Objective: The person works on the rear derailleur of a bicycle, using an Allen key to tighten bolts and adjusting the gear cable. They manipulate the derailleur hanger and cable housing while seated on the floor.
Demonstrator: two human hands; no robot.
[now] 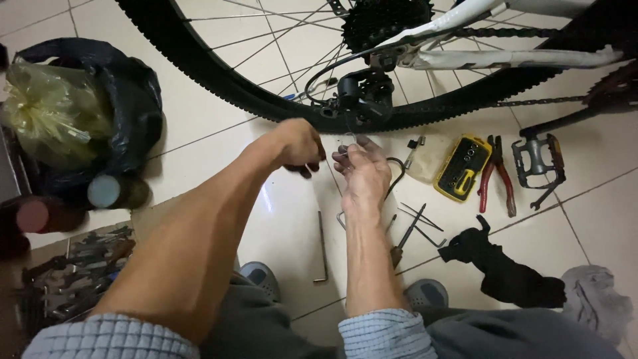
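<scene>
While both hands [332, 156] pinched a thin cable [348, 138] below the derailleur [362, 100], tools [465, 166] lay unpacked; adjustment seemed unfinished.

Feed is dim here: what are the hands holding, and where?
Both hands, left hand and right hand, pinch a thin cable below the rear derailleur; the exact grip point is unclear.

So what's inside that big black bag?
The black bag holds a crumpled yellowish plastic bag. Anything deeper inside is covered and cannot be seen.
</scene>
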